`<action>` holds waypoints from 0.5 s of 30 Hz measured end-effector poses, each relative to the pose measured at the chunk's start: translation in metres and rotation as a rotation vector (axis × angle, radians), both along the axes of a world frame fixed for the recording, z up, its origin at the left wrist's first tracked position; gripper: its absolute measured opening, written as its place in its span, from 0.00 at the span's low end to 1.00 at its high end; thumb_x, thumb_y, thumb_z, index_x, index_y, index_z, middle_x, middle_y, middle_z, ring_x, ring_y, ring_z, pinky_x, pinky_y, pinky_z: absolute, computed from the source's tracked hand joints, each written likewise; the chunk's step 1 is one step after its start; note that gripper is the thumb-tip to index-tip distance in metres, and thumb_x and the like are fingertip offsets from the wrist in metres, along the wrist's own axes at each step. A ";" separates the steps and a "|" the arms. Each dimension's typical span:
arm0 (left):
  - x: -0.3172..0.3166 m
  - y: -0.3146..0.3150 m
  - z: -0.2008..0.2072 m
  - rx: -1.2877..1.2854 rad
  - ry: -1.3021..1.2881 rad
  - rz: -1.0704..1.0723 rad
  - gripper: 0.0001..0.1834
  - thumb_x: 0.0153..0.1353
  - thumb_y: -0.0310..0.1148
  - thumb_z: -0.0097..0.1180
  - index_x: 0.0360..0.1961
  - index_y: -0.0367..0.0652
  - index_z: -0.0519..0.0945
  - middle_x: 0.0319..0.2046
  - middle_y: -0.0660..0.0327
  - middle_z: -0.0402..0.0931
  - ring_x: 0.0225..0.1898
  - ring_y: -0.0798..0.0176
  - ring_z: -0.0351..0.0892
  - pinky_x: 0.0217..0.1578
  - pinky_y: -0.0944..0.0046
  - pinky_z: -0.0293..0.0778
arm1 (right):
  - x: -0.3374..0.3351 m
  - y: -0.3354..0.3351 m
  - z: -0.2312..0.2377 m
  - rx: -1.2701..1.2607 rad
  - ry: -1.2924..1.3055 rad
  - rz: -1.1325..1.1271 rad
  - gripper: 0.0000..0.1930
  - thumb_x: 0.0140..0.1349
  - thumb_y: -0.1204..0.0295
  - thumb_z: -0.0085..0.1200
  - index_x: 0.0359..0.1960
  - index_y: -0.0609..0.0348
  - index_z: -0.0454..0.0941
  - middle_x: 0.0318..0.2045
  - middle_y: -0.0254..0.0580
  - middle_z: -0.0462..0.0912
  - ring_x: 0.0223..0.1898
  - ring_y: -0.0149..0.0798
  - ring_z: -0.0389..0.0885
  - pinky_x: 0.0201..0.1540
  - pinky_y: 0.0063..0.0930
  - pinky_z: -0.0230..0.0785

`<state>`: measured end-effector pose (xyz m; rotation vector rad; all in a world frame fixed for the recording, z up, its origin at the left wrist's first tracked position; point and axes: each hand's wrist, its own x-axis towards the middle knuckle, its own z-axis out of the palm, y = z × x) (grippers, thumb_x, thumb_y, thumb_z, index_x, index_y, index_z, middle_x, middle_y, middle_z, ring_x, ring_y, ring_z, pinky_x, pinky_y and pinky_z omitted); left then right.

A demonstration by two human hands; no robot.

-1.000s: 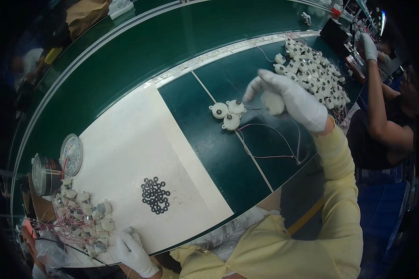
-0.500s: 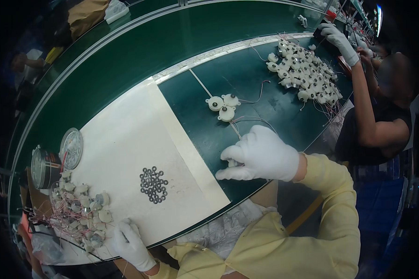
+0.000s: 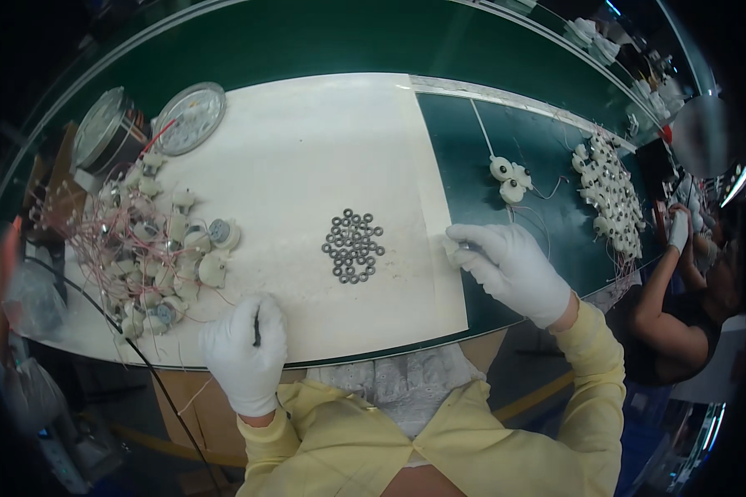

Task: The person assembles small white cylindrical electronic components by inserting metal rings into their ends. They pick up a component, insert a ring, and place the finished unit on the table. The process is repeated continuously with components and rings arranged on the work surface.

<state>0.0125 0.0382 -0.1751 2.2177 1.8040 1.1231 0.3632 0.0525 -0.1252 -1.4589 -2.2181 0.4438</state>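
A white motor unit [image 3: 453, 251], partly covered by gloved fingers, is to the right of the cluster of dark rings [image 3: 352, 246] and about level with it. The right hand [image 3: 514, 269] has its grip pinching this unit between thumb and fingers. The left hand [image 3: 244, 352] is nearer the person and left of the cluster, its fingers curled in; a dark strip shows along the grip, and I cannot tell whether it is a gap or something held. The cluster lies flat on a white sheet [image 3: 273, 182], which covers part of the green surface [image 3: 452, 137]. Beyond the right hand, to the cluster's far right, three white motor units [image 3: 512, 191] sit together, dark centres upward, with thin wires trailing. Farther right of the cluster is a dense group of similar units [image 3: 609, 195], and past it a co-worker [image 3: 680, 319] with a gloved hand. Left of the cluster is a tangled heap of motor units [image 3: 178, 228] with pink and red wires. To the cluster's far left stand a round tub [image 3: 108, 137] and, beside it, a shallow clear round dish [image 3: 215, 108]. A black cable [image 3: 124, 330] runs past the heap, left of the cluster.
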 end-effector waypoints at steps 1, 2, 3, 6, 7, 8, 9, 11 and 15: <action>0.001 0.001 0.001 0.003 0.024 -0.004 0.03 0.61 0.29 0.65 0.32 0.46 0.83 0.18 0.61 0.73 0.20 0.53 0.72 0.27 0.53 0.62 | -0.003 0.005 0.002 -0.033 0.009 0.017 0.13 0.66 0.69 0.62 0.50 0.59 0.82 0.32 0.46 0.86 0.32 0.50 0.85 0.37 0.40 0.76; 0.002 0.002 0.004 0.008 0.055 -0.012 0.02 0.63 0.28 0.64 0.33 0.45 0.83 0.18 0.61 0.74 0.21 0.53 0.72 0.28 0.53 0.63 | -0.009 0.010 0.005 -0.064 0.026 0.029 0.13 0.66 0.70 0.62 0.51 0.60 0.82 0.33 0.47 0.86 0.34 0.51 0.85 0.38 0.40 0.77; 0.002 -0.001 0.005 0.014 0.087 -0.021 0.02 0.64 0.28 0.63 0.34 0.44 0.83 0.19 0.61 0.75 0.21 0.53 0.73 0.29 0.53 0.64 | -0.014 0.014 0.005 -0.095 0.043 0.040 0.14 0.66 0.71 0.61 0.51 0.62 0.81 0.34 0.48 0.87 0.35 0.52 0.86 0.39 0.40 0.78; 0.001 -0.001 0.014 -0.037 0.064 -0.053 0.03 0.60 0.28 0.66 0.33 0.46 0.82 0.20 0.61 0.75 0.22 0.53 0.72 0.29 0.53 0.62 | -0.030 0.028 0.015 -0.161 0.120 0.096 0.14 0.66 0.75 0.59 0.52 0.64 0.80 0.37 0.50 0.88 0.38 0.52 0.88 0.43 0.39 0.80; 0.000 -0.001 0.014 -0.037 0.056 -0.054 0.03 0.59 0.28 0.66 0.32 0.47 0.82 0.20 0.61 0.75 0.22 0.53 0.72 0.29 0.53 0.62 | -0.033 0.029 0.015 -0.224 0.132 0.098 0.14 0.68 0.77 0.56 0.55 0.65 0.79 0.39 0.50 0.89 0.40 0.48 0.89 0.47 0.36 0.81; 0.000 -0.001 0.013 -0.038 0.048 -0.057 0.04 0.58 0.28 0.66 0.32 0.47 0.82 0.20 0.62 0.74 0.22 0.53 0.72 0.28 0.53 0.62 | -0.037 0.032 0.017 -0.232 0.156 0.083 0.15 0.69 0.78 0.56 0.55 0.66 0.79 0.38 0.49 0.89 0.40 0.47 0.89 0.47 0.35 0.80; 0.000 0.000 0.013 -0.040 0.040 -0.061 0.04 0.57 0.28 0.67 0.32 0.47 0.82 0.20 0.62 0.74 0.22 0.54 0.71 0.28 0.53 0.61 | -0.041 0.036 0.019 -0.239 0.181 0.067 0.15 0.69 0.78 0.55 0.56 0.66 0.79 0.38 0.48 0.89 0.39 0.45 0.89 0.47 0.34 0.80; 0.000 -0.001 0.012 -0.032 0.020 -0.056 0.05 0.56 0.27 0.67 0.32 0.48 0.82 0.19 0.63 0.72 0.21 0.54 0.71 0.28 0.53 0.61 | -0.045 0.043 0.021 -0.333 0.192 0.037 0.15 0.73 0.78 0.52 0.58 0.67 0.77 0.39 0.46 0.88 0.40 0.40 0.88 0.48 0.31 0.80; -0.003 0.000 0.009 0.024 0.026 -0.050 0.08 0.58 0.36 0.68 0.28 0.54 0.79 0.15 0.67 0.68 0.18 0.57 0.68 0.26 0.56 0.57 | -0.043 0.045 0.013 -0.371 0.248 0.033 0.15 0.74 0.78 0.50 0.60 0.67 0.76 0.39 0.42 0.86 0.40 0.35 0.85 0.50 0.28 0.78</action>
